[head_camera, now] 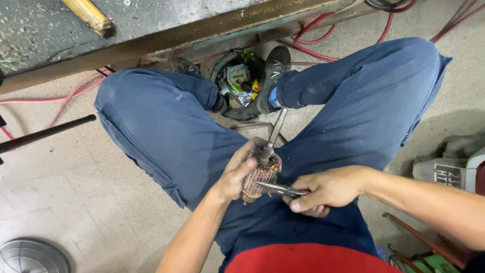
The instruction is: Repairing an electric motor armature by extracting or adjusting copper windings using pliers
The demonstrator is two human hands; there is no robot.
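Observation:
My left hand (236,174) grips a motor armature (259,176) with copper windings over my lap. Its steel shaft (275,132) points away from me, toward my feet. My right hand (327,189) holds needle-nose pliers (279,188), and their tip touches the copper windings on the armature's near side. I sit with knees apart in blue trousers (166,131).
A black bin (241,86) with scraps stands between my shoes, under a worn workbench edge (151,40). Red hoses (323,35) run across the concrete floor. A black rod (45,132) lies left, a grey metal lid (30,255) bottom left, tools and a grey case at right (444,167).

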